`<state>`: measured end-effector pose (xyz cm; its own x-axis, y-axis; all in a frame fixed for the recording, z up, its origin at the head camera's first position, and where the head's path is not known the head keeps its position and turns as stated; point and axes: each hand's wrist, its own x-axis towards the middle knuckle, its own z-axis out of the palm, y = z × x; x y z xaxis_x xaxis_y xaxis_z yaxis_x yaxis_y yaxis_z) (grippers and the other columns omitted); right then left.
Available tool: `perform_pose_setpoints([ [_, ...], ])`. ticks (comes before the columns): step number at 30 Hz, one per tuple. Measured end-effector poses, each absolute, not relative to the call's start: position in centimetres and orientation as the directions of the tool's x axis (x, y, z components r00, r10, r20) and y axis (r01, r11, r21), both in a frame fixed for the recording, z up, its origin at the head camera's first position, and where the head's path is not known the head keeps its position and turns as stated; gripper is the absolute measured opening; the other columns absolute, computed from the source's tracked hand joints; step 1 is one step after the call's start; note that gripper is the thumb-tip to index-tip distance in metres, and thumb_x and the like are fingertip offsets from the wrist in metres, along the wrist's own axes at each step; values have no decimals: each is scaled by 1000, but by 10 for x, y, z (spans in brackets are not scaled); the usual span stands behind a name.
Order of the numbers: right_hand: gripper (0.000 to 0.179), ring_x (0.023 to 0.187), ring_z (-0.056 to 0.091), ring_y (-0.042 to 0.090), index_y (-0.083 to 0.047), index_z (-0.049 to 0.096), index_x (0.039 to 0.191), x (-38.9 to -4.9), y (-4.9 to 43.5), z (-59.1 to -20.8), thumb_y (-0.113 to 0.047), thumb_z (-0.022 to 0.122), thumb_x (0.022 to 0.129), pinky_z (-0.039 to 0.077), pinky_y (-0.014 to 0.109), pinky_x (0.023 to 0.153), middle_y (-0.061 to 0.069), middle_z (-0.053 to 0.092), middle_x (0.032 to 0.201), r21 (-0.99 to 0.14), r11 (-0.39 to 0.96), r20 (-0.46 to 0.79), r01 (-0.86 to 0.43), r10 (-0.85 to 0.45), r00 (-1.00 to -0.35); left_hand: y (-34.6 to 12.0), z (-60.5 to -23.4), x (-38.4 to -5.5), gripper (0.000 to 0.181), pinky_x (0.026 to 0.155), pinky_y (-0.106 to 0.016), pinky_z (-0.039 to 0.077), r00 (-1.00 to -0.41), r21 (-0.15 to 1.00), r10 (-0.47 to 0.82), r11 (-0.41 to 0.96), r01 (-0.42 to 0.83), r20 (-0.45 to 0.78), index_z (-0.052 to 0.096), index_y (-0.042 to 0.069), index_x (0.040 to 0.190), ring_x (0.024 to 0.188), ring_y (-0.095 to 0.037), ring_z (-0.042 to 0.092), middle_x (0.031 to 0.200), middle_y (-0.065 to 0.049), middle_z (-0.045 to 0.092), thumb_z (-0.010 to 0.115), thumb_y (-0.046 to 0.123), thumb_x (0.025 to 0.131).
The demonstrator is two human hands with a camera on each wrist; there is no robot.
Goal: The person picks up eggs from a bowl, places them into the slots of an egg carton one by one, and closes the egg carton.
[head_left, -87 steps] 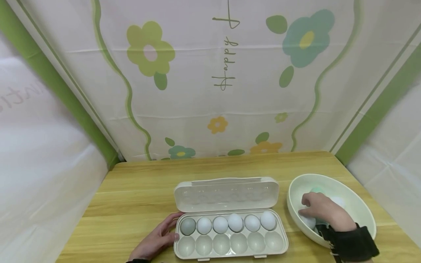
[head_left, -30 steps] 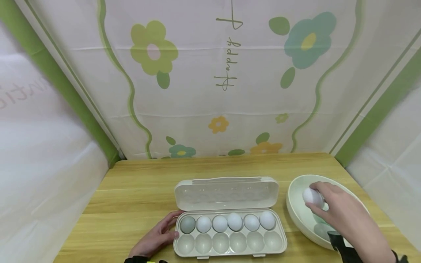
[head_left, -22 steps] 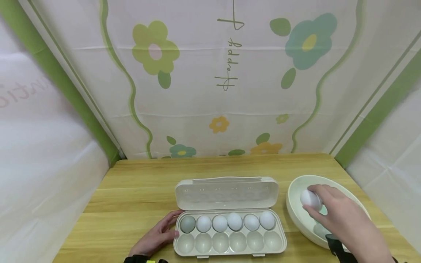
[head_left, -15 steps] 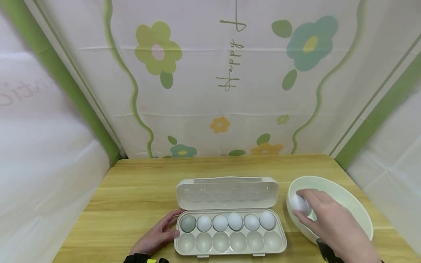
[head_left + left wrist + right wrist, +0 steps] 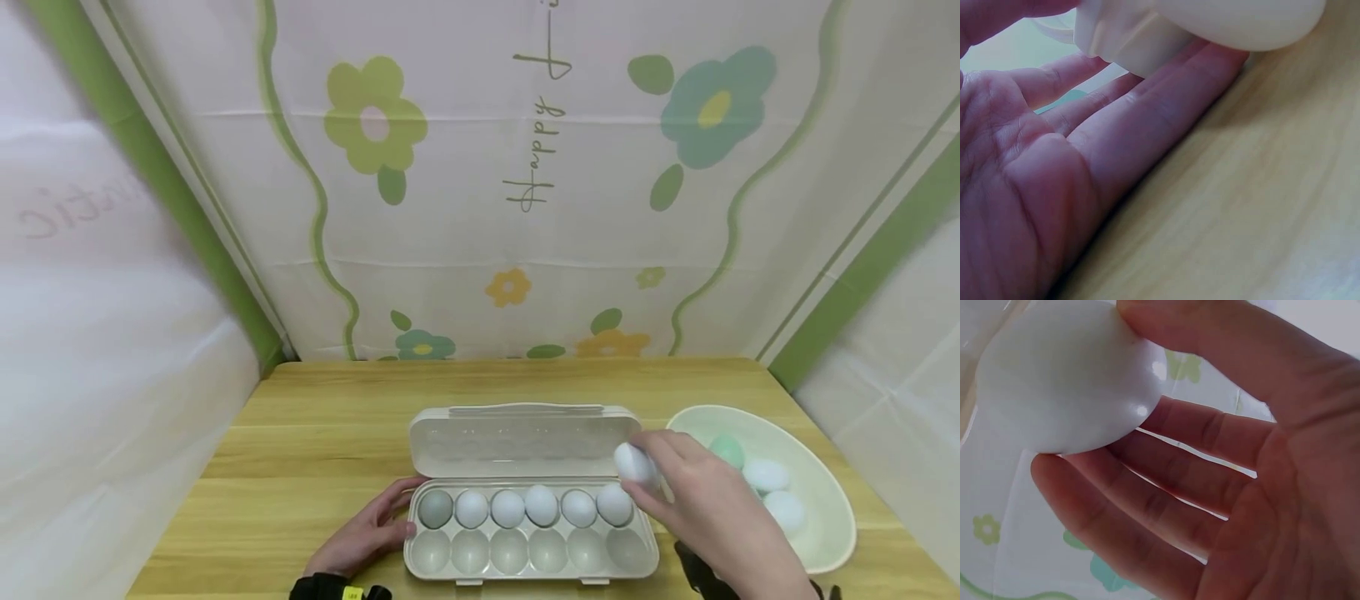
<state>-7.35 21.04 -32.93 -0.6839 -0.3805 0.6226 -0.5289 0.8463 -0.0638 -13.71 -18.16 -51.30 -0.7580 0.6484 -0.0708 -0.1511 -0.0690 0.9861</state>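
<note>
Pinching a white egg (image 5: 634, 464) between thumb and fingertips of the right hand (image 5: 701, 496), fingers bent partway, palm off the shell. Held above the right end of the egg carton (image 5: 532, 573), close by the right corner of the lid (image 5: 517, 446) in the head view; exact height not readable. With the left hand (image 5: 363, 533), only steadying: fingers nearly straight against the carton's left end, thumb tip on the rim, no grip.

Carton placed well forward of the back edge of the tabletop (image 5: 337, 408), midway between its sides; bowl (image 5: 817, 517) near the right edge.

Risks, judged: slipping of the egg, from smooth shell on few contact points; cracking, if real, from hard pinching or a knock against the lid corner or back row; tipping of the carton, if pressed at the right end without steadying.

Materials: shell smooth, with bright highlights; carton pale, glossy, plastic-looking, with rounded cups. Back row: one grey-green egg (image 5: 435, 508), then five white eggs (image 5: 542, 505). In the cream, slant-rimmed bowl: a mint-green egg (image 5: 726, 451), plus more white ones. Tabletop wood-grained.
</note>
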Motion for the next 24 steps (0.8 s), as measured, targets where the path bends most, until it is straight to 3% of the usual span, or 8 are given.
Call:
perform_pose_setpoints([
  [9,42,76,57,10,-13,59,97,-84,190,-332,-16,80,61,52,28,59,-3,62,89,-94,812,595,-576,-418,-687,-181,-514,-137,52,95,-36,43,-761,987,646,-81,-141,-55,24,11,143,125,-27,40,147,-24,23,44,6,96],
  [16,41,80,59,17,-10,59,95,-96,175,-339,-16,81,61,52,31,61,4,64,91,-106,781,570,-616,-460,-681,-181,-515,-136,51,94,-37,44,-766,986,640,-80,-149,-63,26,12,143,124,-28,41,146,-23,26,44,7,96],
  [24,38,77,59,17,-10,58,96,-106,149,-346,-18,80,65,51,31,60,1,63,87,-119,733,531,-669,-523,-667,-179,-512,-136,51,94,-40,45,-778,985,622,-63,-159,-86,28,13,142,124,-29,40,147,-23,25,47,9,95],
])
